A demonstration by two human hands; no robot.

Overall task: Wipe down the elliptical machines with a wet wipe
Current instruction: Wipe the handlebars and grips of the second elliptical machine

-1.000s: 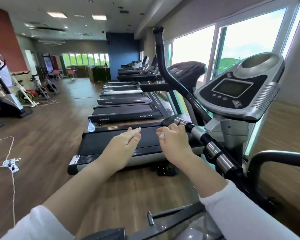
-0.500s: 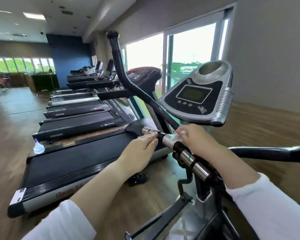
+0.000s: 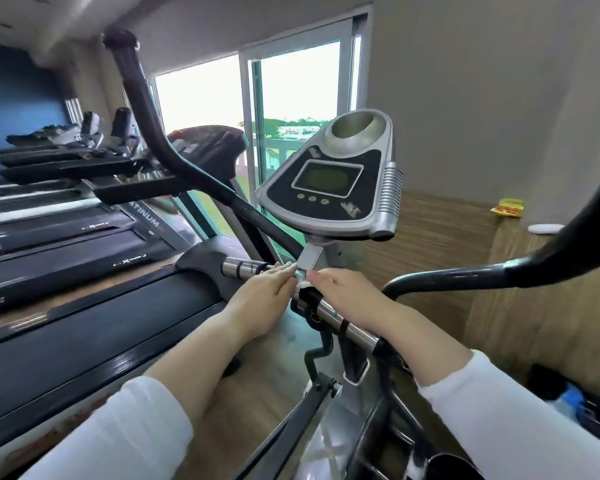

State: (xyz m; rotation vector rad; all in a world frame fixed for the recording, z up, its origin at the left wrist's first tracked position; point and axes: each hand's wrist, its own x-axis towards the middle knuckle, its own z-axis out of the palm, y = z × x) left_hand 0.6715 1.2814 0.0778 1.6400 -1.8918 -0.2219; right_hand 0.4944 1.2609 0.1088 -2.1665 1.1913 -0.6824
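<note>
The elliptical machine fills the middle, its grey and black console (image 3: 329, 188) above a chrome and black fixed handlebar (image 3: 342, 323). Both my hands meet on that bar just below the console stem. My right hand (image 3: 349, 296) lies over the bar with its fingers curled on a small white wet wipe (image 3: 302, 276), mostly hidden. My left hand (image 3: 265, 296) has straight fingers whose tips touch the wipe and bar. A black swing handle (image 3: 146, 109) rises at the left; another (image 3: 568, 251) curves in from the right.
A row of black treadmills (image 3: 84, 306) runs along the left, the nearest close beside the elliptical. A wooden ledge (image 3: 440, 258) at the right carries a yellow packet (image 3: 508, 206) and a white disc (image 3: 544, 229). Something blue (image 3: 572, 400) lies low at the right.
My view has turned right and moved closer to the console. Both hands have slid along the handlebar from its left chrome grip to the middle under the console stem.
</note>
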